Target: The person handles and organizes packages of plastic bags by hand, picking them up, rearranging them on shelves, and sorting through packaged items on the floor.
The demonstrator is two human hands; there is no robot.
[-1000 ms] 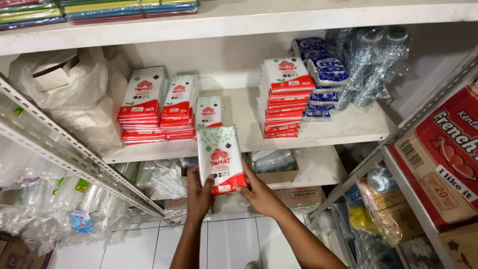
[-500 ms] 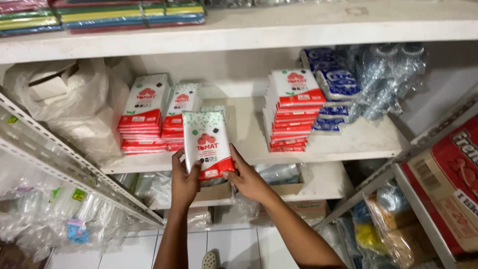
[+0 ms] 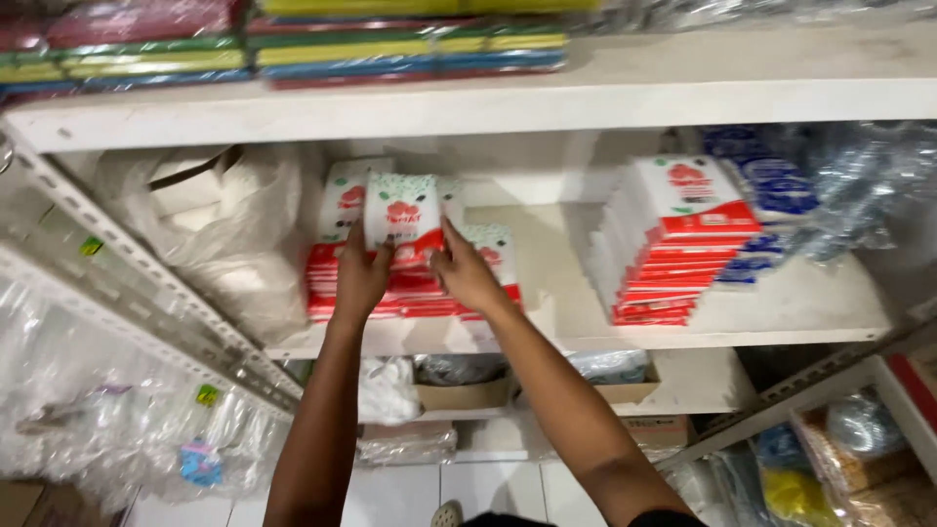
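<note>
Both hands hold one white and red packet (image 3: 402,217) upright over the middle shelf (image 3: 586,337): the left hand (image 3: 359,276) has its grip pinching the packet's left edge, and the right hand (image 3: 467,273) has its grip pinching the right edge. The packet sits directly above the stacks of like packets (image 3: 410,283) at the shelf's left-centre, apparently touching their tops. A second stack of packets (image 3: 673,244) stands well apart to the right, and a white plastic bag (image 3: 234,234) lies to the left.
</note>
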